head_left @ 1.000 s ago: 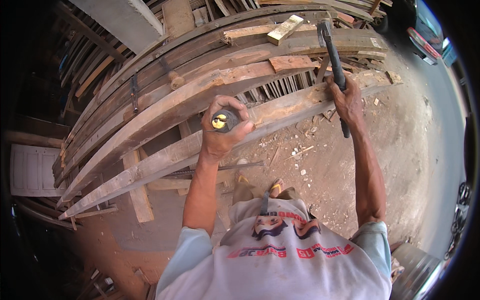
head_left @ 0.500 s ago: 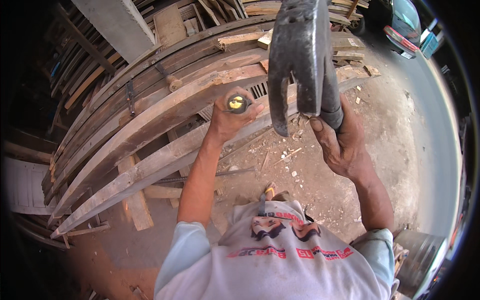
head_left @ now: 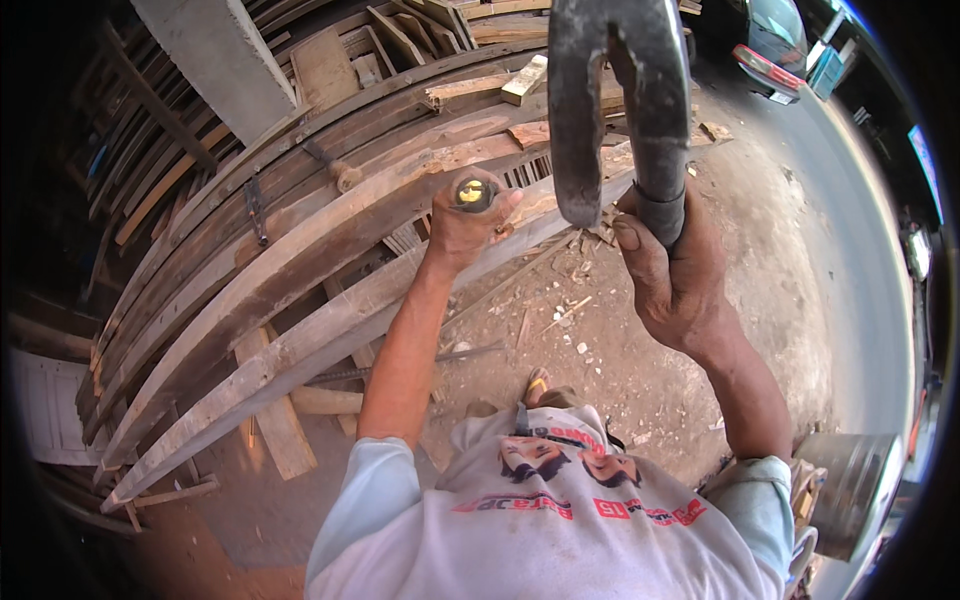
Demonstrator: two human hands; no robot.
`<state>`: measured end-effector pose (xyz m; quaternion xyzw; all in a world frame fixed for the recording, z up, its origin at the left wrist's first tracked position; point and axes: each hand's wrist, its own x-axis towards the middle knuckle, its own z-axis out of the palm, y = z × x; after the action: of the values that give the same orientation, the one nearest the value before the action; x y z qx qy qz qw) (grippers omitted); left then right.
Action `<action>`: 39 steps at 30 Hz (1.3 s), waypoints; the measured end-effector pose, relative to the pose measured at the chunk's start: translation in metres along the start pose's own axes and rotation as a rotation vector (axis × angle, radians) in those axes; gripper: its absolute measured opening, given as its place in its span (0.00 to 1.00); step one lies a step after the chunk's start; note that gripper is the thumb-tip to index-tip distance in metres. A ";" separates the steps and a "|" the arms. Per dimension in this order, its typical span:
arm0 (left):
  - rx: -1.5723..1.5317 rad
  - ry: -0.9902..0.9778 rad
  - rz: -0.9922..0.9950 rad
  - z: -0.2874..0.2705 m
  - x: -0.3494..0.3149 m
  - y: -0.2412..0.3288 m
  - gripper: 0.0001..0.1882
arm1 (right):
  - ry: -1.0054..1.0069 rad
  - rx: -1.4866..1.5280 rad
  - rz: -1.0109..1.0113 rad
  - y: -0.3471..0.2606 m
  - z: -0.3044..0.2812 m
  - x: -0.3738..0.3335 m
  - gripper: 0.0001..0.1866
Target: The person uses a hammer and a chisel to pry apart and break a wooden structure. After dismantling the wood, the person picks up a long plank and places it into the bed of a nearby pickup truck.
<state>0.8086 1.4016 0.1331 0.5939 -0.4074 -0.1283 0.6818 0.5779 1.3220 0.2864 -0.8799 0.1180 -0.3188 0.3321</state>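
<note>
My right hand (head_left: 678, 270) is closed round the handle of a claw hammer (head_left: 572, 120). The dark metal head is raised close to the camera, with its split claw pointing down toward me. My left hand (head_left: 466, 225) grips an upright tool by its round black handle with a yellow end (head_left: 474, 192), seen from the top. Its lower part is hidden under the fist, so its kind does not show. That fist is over the long wooden beams (head_left: 310, 325), near a slatted opening (head_left: 527, 171) in the wood.
On the beams lie a wooden mallet-like tool (head_left: 345, 176), a dark metal tool (head_left: 256, 212) and a short wood block (head_left: 525, 80). A concrete post (head_left: 225, 70) stands at the far left. Wood chips (head_left: 575, 310) litter the ground. A metal drum (head_left: 850, 490) stands at right, beside a road (head_left: 870, 250).
The hammer head has turned, so the gap in its claw shows more fully, and the claw tip is higher. My left hand keeps its grip over the beams. The whole view has shifted slightly.
</note>
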 end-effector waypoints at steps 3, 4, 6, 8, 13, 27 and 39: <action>-0.042 -0.002 0.045 0.003 0.002 -0.013 0.11 | -0.283 -0.246 0.165 0.016 0.011 -0.001 0.18; -0.132 -0.003 0.038 0.004 0.001 -0.022 0.11 | -0.406 -0.364 0.193 0.025 0.015 0.002 0.19; -0.135 0.061 0.099 0.007 0.005 -0.019 0.11 | -0.514 -0.462 0.229 0.026 0.013 0.010 0.21; -0.069 -0.008 -0.006 0.007 0.009 -0.011 0.11 | -0.405 -0.409 0.237 0.003 0.001 0.016 0.21; -0.026 -0.084 -0.136 0.008 0.010 -0.006 0.15 | 0.140 0.020 0.031 -0.035 -0.011 0.020 0.15; 0.117 -0.158 0.012 0.013 0.010 0.006 0.16 | 0.043 -0.087 0.104 -0.014 -0.012 -0.007 0.21; -0.080 -0.101 0.107 0.023 0.007 -0.009 0.15 | -0.320 -0.291 0.408 0.004 0.001 -0.033 0.20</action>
<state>0.7992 1.3785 0.1273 0.5361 -0.4670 -0.1375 0.6896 0.5537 1.3331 0.2667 -0.9154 0.2832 -0.0823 0.2739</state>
